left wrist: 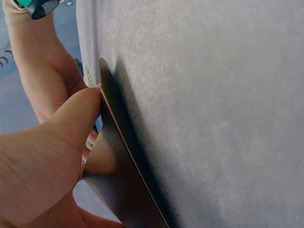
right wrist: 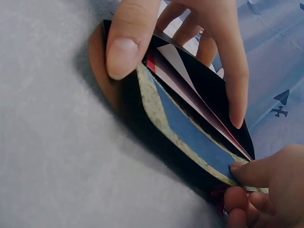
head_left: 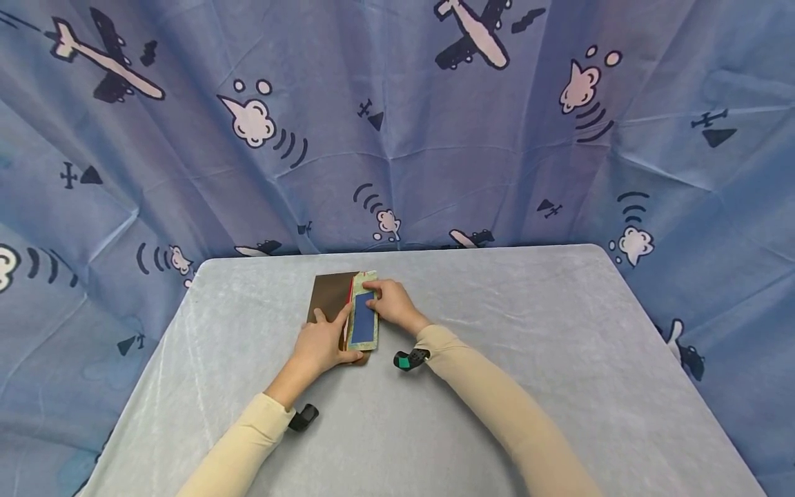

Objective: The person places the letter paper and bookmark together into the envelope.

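A flat brown case (head_left: 330, 293) lies tilted on the table with its mouth facing right. My left hand (head_left: 319, 343) grips it, thumb at the near end and fingers spread over its upper side, so the mouth gapes. At the mouth is a card (head_left: 363, 321) with a blue panel and a mottled yellow-green border. My right hand (head_left: 396, 304) pinches the far end of this card, thumb on the blue panel. Inside the dark opening, in the right wrist view, white paper (right wrist: 173, 71) and a red edge show beside the card. The case's inner depth is hidden.
Grey cloth covers the table (head_left: 497, 297). A blue curtain (head_left: 385, 138) printed with planes and clouds hangs behind and around it. Each wrist wears a small black device, the right one (head_left: 411, 359) with a green patch.
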`<state>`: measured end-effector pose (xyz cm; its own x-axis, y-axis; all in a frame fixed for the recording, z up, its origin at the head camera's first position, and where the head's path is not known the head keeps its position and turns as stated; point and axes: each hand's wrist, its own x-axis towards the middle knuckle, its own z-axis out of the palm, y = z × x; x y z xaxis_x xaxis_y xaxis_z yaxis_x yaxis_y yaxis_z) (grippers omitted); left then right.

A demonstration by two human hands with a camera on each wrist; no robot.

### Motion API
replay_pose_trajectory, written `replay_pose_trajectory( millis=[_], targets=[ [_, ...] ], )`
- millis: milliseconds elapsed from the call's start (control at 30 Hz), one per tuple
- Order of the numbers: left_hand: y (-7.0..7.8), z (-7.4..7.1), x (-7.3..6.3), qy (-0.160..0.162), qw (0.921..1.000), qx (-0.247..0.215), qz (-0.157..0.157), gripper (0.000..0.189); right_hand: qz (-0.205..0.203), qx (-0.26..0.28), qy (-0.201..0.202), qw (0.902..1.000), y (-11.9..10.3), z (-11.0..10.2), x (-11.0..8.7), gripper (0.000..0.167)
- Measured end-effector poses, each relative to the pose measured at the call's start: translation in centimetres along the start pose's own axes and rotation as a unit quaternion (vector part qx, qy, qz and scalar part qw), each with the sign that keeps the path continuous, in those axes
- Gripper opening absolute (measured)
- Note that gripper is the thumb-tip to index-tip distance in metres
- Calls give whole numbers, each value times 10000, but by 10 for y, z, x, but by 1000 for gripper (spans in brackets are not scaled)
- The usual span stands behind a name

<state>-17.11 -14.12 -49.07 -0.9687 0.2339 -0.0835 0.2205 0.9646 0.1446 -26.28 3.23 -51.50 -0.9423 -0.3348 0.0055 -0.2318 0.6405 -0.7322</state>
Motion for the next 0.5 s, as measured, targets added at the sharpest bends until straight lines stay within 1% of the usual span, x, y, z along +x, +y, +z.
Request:
replay_pose_trajectory(
  millis=[233,333,500],
  targets=[
    [0,-1,-1,49,10000,63,-12,104,10,23,-63,10000,-3,3,1,44],
    [0,-1,-2,45,9999,99,2,105,-2,-46,-52,10000,-3,4,1,43],
    [1,-1,-2,48,10000,73,9,105,-78,-433,-65,9990,-2,4,0,45]
  ],
)
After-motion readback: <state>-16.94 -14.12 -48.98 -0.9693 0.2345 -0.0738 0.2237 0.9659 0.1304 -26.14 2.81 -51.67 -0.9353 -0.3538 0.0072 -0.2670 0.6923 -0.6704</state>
